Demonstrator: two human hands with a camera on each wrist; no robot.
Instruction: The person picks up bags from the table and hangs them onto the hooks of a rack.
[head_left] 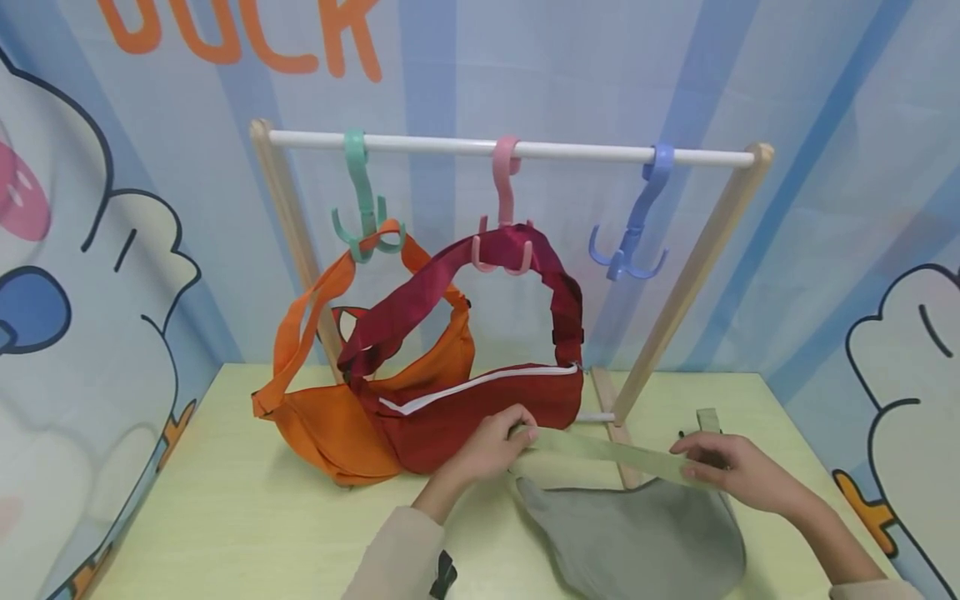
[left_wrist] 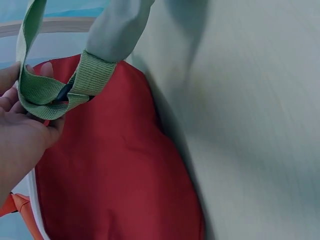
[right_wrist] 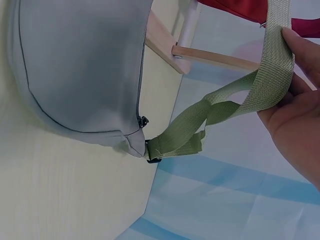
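A grey waist bag with a green webbing strap is in front of me at the lower right of the head view. My left hand grips the strap at its left end; the left wrist view shows the webbing looped by the fingers beside a black buckle. At the other end, my right hand holds the strap between thumb and fingers. The stretch between both hands runs nearly straight above the bag. In the right wrist view, slack webbing drops from that hand to the bag's corner.
A rack with a white rod stands behind. An orange waist bag hangs from its green hook, a red waist bag from the pink hook. The blue hook at right carries nothing. A black buckle shows by the left sleeve.
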